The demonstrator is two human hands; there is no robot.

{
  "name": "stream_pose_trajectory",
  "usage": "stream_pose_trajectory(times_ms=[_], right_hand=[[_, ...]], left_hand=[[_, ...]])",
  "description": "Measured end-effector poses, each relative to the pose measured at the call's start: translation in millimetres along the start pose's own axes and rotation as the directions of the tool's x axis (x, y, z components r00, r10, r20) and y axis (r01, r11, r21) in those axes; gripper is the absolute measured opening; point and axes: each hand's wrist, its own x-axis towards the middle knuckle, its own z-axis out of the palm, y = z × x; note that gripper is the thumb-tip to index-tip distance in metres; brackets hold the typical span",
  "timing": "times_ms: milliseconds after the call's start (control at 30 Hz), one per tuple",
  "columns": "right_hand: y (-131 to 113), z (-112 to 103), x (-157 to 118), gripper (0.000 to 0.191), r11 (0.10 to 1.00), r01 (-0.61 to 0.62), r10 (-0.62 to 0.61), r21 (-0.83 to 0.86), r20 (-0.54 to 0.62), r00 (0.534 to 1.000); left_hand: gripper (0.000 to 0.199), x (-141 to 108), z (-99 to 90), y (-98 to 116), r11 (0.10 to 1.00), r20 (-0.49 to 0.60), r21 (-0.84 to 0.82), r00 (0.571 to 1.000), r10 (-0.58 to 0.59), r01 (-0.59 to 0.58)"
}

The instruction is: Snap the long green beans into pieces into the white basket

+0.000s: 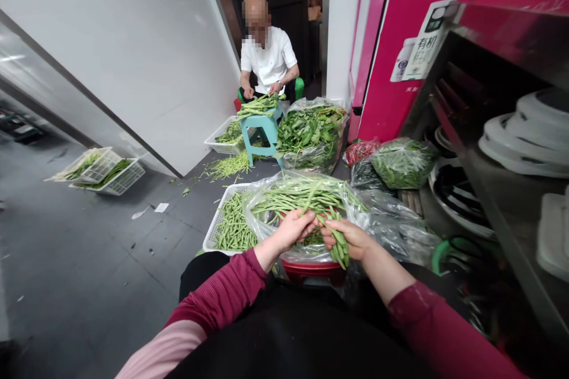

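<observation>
Long green beans fill an open clear plastic bag in front of me, which rests over a red container. Above it, my right hand is closed around a small bunch of green beans that hangs down past the fingers. My left hand pinches a green bean close to the right fingertips; the bean's upper part sticks up between the hands. Left of the bag, a white plastic basket holds shorter bean pieces.
Across from me a seated person handles green stalks on a blue stool. Beside it stands a bag of leafy greens. White baskets lie on the floor at left. A metal shelf with white dishes closes the right side.
</observation>
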Motion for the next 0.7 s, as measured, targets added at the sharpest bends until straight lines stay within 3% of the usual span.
stream_pose_trajectory(times_ms=[100,167,233,300,367,433,500,600,700], right_hand=[[0.5,1.7,-2.6,0.019,0.997,0.011,-0.008,-0.070,0.042,0.999],[2.0,4.0,-3.0,0.020,0.995,0.025,-0.019,-0.097,0.063,0.998],[4.4,6.7,-1.0,0.020,0.989,0.039,-0.034,-0.146,0.035,0.999],[6.8,8.7,2.9,0.020,0.970,0.036,-0.051,-0.240,-0.059,0.997],[8.2,8.4,5.8,0.019,0.949,0.016,-0.076,-0.314,-0.178,0.981],[7.6,5.0,5.1,0.017,0.952,0.016,-0.105,-0.305,-0.277,0.955],[4.3,-0.4,0.6,0.013,0.973,0.022,-0.101,-0.232,-0.335,0.937],[-3.8,-3.4,-4.3,0.021,0.995,0.015,-0.051,-0.095,-0.387,0.921],[-8.3,15.6,7.3,0.021,1.000,-0.004,-0.001,-0.014,-0.363,0.932]], left_hand=[[0.042,-1.5,-2.2,1.6,0.988,0.056,-0.056,0.989,-0.138,0.141],[0.042,-1.1,-5.0,-0.6,0.988,0.044,0.030,0.987,-0.154,0.153],[0.038,2.1,-7.9,-6.5,0.966,-0.037,0.250,0.998,-0.056,0.064],[0.028,9.1,-10.7,-16.1,0.835,-0.136,0.550,0.986,0.099,-0.008],[0.015,19.0,-13.7,-27.9,0.695,-0.234,0.716,0.961,0.149,0.067],[0.009,28.3,-18.2,-39.6,0.684,-0.334,0.703,0.939,0.077,0.194],[0.010,32.7,-24.0,-50.2,0.743,-0.392,0.610,0.920,-0.017,0.274],[0.019,26.2,-31.2,-65.8,0.846,-0.426,0.462,0.903,-0.054,0.268],[0.032,10.0,-31.8,-81.2,0.952,-0.414,0.237,0.906,-0.083,0.196]])
